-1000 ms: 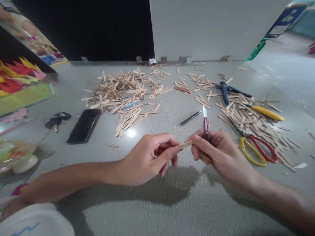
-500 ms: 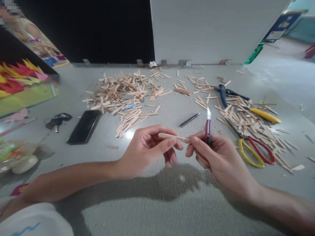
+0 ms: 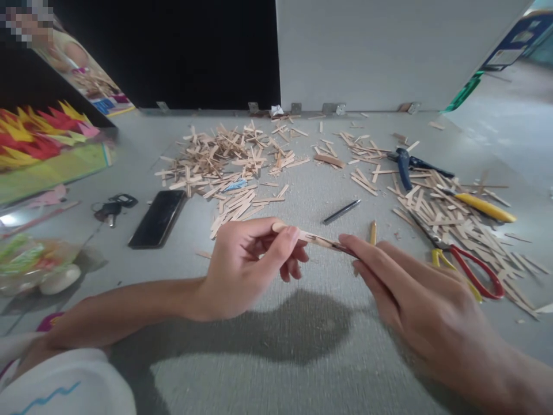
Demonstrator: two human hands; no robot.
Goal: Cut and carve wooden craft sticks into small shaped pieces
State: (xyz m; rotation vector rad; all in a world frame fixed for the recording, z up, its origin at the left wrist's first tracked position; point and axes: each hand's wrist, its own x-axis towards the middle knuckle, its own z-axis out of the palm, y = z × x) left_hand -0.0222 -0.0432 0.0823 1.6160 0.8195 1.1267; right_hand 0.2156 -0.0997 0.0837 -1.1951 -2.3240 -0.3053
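Note:
My left hand [image 3: 250, 265] is closed on a wooden craft stick [image 3: 322, 239], pinching it between thumb and fingers above the table. A slot shows in the stick's middle. My right hand [image 3: 423, 305] is closed around a craft knife, with the back of the hand toward me. Most of the knife's body is hidden under the fingers. Its dark blade [image 3: 343, 248] lies against the stick's right end. Beyond the hands are a dark pen [image 3: 341, 212] and a short yellow stick-like piece [image 3: 372, 232].
Loose craft sticks [image 3: 216, 153] are heaped at the back, and more lie right under blue-handled pliers [image 3: 404, 167], a yellow-handled tool [image 3: 486, 207] and red-and-yellow-handled scissors [image 3: 477, 271]. On the left are a phone [image 3: 158, 219], keys [image 3: 113, 208] and a paper-flame box [image 3: 52, 167]. A board [image 3: 384, 52] stands behind.
My right hand has let go of the stick's end and turned over. The knife has swung from upright to pointing left, its blade now at the stick. My left hand keeps its pinch.

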